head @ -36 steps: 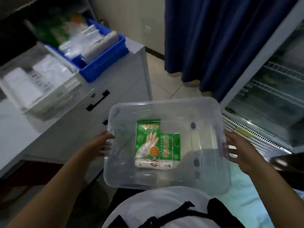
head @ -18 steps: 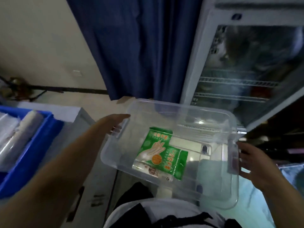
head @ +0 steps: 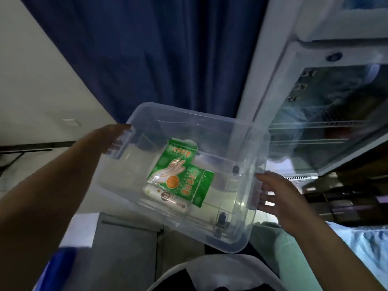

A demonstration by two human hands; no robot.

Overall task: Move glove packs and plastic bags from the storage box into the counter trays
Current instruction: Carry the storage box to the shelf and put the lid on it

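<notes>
I hold a clear plastic storage box (head: 235, 234) up in front of me, tilted with its left end higher. My left hand (head: 109, 137) grips the left handle and my right hand (head: 277, 196) grips the right handle, fingers curled under the rim. On the box's floor lie two overlapping green glove packs (head: 174, 169) printed with a hand picture. A small white packet (head: 155, 192) sticks out beneath their near edge. The counter trays are out of view except for a blue corner (head: 54, 267) at the bottom left.
A dark blue curtain (head: 168, 55) hangs straight ahead. A glass-door fridge (head: 327, 122) with wire shelves stands to the right. A grey cabinet (head: 130, 248) sits below the box, and a pale wall (head: 42, 91) lies to the left.
The box has risen and tilted while both hands stay on its handles. My view swung up and right, so the counter and its trays slid out of the frame.
</notes>
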